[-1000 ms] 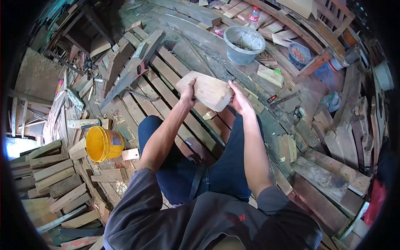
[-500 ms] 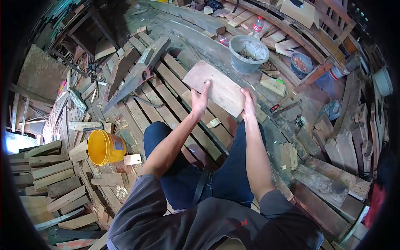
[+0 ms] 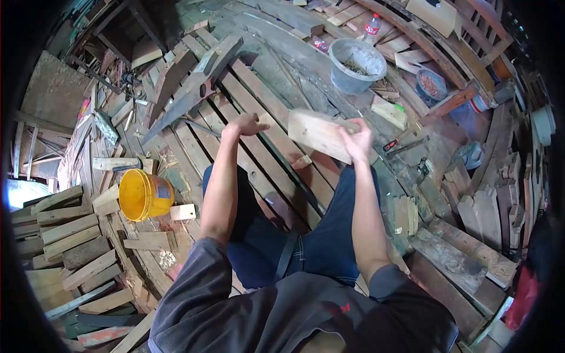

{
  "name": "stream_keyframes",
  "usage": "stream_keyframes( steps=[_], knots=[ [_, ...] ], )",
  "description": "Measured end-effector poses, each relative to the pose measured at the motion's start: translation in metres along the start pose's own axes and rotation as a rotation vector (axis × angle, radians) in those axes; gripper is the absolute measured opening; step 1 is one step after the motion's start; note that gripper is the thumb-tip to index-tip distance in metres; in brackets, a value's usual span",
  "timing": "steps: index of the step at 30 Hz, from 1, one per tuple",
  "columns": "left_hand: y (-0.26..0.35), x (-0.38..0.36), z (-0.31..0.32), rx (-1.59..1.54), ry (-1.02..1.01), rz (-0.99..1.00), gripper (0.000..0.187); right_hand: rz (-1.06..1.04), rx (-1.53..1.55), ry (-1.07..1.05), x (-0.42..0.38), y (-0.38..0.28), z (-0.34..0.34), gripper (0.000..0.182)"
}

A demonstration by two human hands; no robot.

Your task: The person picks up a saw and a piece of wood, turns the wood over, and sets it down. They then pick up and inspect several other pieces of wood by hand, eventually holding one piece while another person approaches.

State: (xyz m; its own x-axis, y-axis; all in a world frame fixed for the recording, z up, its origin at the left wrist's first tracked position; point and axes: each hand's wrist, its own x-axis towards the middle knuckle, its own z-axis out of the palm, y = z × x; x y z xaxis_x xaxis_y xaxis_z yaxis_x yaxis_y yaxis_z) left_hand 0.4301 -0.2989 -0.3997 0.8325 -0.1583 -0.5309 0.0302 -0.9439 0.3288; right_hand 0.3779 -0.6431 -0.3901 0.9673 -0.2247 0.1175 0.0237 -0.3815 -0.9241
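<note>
A short, pale wooden board (image 3: 315, 135) is held above the slatted bench in front of my knees. My right hand (image 3: 359, 141) grips its right end, thumb on the upper face. The board's far edge is a little blurred by motion. My left hand (image 3: 244, 125) is off the board, to its left over the slats, with its fingers partly bent and apart and nothing in them. Left of that hand, a handsaw (image 3: 179, 115) lies across the slatted bench (image 3: 268, 150), next to a thick timber block (image 3: 220, 59).
A yellow bucket (image 3: 144, 195) stands left of my knee, near a hammer (image 3: 132, 165). Stacked wood offcuts (image 3: 73, 241) fill the lower left. A grey bucket (image 3: 357, 67) and a bottle (image 3: 372, 28) stand at the back right. A red-handled tool (image 3: 390, 145) lies to the right.
My left hand has let go of the board and moved left. The board, now in my right hand only, has tilted and come slightly lower. The view has shifted a little.
</note>
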Motion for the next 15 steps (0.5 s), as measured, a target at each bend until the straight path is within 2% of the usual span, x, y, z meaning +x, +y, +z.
stream_keyframes(
  steps=[1, 5, 7, 9, 15],
  knots=[
    [0.014, -0.012, -0.009, -0.023, 0.034, -0.013, 0.069, -0.005, -0.297, -0.065, -0.006, -0.015, 0.004, 0.038],
    [0.029, -0.014, -0.009, -0.202, 0.026, 0.124, 0.072, -0.08, -0.686, -0.348, -0.023, -0.026, 0.045, 0.045],
    [0.026, -0.007, -0.005, -0.153, -0.014, 0.096, 0.074, -0.049, -0.801, -0.461, -0.028, -0.026, 0.064, 0.053],
    [0.027, -0.007, -0.006, -0.094, -0.048, 0.063, 0.075, -0.129, -0.828, -0.406, -0.034, -0.006, 0.081, 0.057],
    [0.021, 0.001, -0.007, -0.121, -0.03, 0.055, 0.076, -0.017, -0.829, -0.472, -0.016, -0.01, 0.081, 0.062]
  ],
)
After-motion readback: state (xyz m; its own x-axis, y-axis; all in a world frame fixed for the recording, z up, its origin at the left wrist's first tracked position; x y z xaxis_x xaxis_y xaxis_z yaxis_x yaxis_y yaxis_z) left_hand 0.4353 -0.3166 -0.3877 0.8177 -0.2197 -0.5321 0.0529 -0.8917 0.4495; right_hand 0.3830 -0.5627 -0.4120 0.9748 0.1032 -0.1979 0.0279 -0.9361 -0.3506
